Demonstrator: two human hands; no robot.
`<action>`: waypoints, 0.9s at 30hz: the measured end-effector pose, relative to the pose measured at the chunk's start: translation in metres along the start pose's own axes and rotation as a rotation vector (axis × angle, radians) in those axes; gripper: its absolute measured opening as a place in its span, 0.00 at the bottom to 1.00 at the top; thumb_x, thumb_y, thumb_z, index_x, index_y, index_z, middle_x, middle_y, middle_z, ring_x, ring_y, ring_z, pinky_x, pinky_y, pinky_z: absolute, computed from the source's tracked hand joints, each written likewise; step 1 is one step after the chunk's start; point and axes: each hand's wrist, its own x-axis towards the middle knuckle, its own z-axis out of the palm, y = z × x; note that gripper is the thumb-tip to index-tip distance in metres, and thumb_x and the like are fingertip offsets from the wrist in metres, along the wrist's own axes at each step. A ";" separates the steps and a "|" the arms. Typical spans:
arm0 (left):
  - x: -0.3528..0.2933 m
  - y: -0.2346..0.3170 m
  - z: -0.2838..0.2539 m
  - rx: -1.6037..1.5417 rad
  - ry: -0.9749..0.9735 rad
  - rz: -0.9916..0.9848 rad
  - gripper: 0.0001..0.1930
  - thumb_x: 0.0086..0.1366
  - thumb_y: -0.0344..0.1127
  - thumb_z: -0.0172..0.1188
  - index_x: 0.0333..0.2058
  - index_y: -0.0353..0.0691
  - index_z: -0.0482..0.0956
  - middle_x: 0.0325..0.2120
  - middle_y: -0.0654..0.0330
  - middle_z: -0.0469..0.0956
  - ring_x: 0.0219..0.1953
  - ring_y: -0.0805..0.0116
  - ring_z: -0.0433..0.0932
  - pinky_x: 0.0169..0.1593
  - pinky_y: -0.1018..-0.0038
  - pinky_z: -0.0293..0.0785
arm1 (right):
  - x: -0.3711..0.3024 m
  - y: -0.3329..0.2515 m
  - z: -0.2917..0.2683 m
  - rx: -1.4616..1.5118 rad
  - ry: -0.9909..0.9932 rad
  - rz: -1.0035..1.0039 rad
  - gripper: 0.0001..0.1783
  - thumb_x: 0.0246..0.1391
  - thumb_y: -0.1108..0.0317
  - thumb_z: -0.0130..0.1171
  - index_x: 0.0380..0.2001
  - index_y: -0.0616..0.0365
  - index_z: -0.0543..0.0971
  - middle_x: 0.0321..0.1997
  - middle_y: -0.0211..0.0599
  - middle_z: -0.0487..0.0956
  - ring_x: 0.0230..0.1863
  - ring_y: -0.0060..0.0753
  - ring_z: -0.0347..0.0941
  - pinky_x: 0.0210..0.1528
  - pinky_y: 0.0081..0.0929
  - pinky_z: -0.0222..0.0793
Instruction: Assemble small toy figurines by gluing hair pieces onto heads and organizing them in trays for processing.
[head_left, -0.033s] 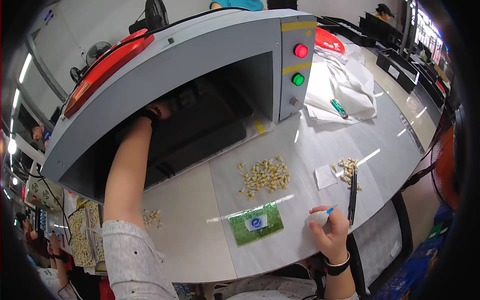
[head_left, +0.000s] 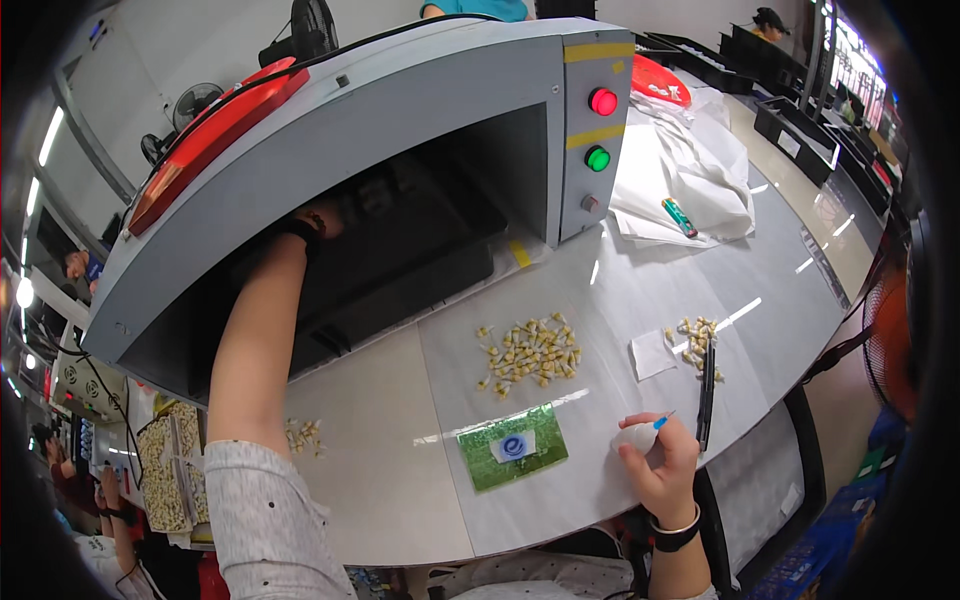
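My left hand reaches deep into the dark opening of a grey box-shaped machine. Shadow hides its fingers, close to a black tray inside. In my right hand, over the near right of the table, is a small white squeeze bottle with a blue needle tip, held between thumb and fingers. Left of that hand lies a green mat with a white patch and a blue swirl on it. Beyond the mat spreads a pile of small yellowish pieces with pale, clear ends.
Black tweezers lie by a smaller pile of the pieces and a white square pad. More pieces sit beside my left forearm. A green lighter-like object rests on white sheeting. Co-workers work at far left.
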 end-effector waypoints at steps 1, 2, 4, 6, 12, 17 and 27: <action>0.006 -0.006 0.018 -0.020 0.023 0.040 0.23 0.53 0.44 0.47 0.46 0.40 0.70 0.49 0.52 0.67 0.53 0.54 0.63 0.57 0.58 0.54 | 0.001 -0.002 0.000 -0.010 0.001 -0.015 0.10 0.38 0.71 0.59 0.25 0.63 0.73 0.25 0.41 0.73 0.24 0.34 0.67 0.28 0.23 0.62; 0.010 -0.012 0.033 -0.039 0.045 0.083 0.23 0.52 0.45 0.48 0.46 0.40 0.70 0.48 0.52 0.67 0.53 0.54 0.63 0.56 0.59 0.55 | 0.002 -0.002 0.001 -0.004 -0.001 -0.014 0.10 0.38 0.71 0.59 0.25 0.63 0.73 0.25 0.41 0.73 0.24 0.34 0.67 0.28 0.23 0.62; 0.016 -0.002 0.024 -0.069 0.069 0.140 0.24 0.52 0.45 0.48 0.46 0.40 0.70 0.48 0.52 0.68 0.53 0.54 0.64 0.56 0.59 0.56 | 0.004 0.001 0.001 0.002 -0.004 -0.014 0.10 0.38 0.70 0.59 0.25 0.63 0.73 0.25 0.40 0.73 0.23 0.34 0.67 0.27 0.23 0.62; 0.017 0.005 0.001 -0.226 -0.209 0.101 0.22 0.50 0.45 0.53 0.43 0.40 0.70 0.44 0.48 0.69 0.49 0.54 0.67 0.52 0.63 0.61 | 0.004 0.001 -0.001 -0.012 -0.015 -0.018 0.10 0.39 0.69 0.59 0.25 0.63 0.73 0.25 0.40 0.73 0.23 0.34 0.67 0.27 0.23 0.62; -0.011 0.021 -0.041 -0.415 -0.080 0.000 0.16 0.46 0.39 0.57 0.33 0.35 0.73 0.33 0.48 0.73 0.38 0.53 0.72 0.41 0.64 0.68 | 0.003 -0.004 -0.001 0.003 -0.017 -0.036 0.11 0.39 0.68 0.59 0.24 0.63 0.73 0.24 0.40 0.73 0.23 0.35 0.68 0.27 0.23 0.62; -0.071 0.062 -0.119 -0.522 0.076 0.120 0.13 0.47 0.30 0.51 0.34 0.32 0.69 0.29 0.46 0.67 0.33 0.48 0.69 0.38 0.64 0.67 | -0.004 -0.002 -0.001 -0.029 -0.018 -0.080 0.10 0.39 0.69 0.59 0.26 0.64 0.73 0.24 0.40 0.73 0.24 0.36 0.69 0.28 0.24 0.62; -0.281 0.153 -0.218 -1.764 -0.430 0.363 0.20 0.47 0.25 0.55 0.42 0.33 0.64 0.40 0.51 0.65 0.34 0.70 0.69 0.36 0.78 0.65 | -0.005 0.000 0.003 0.054 -0.029 -0.085 0.11 0.41 0.70 0.58 0.29 0.67 0.73 0.28 0.41 0.73 0.29 0.33 0.70 0.33 0.22 0.63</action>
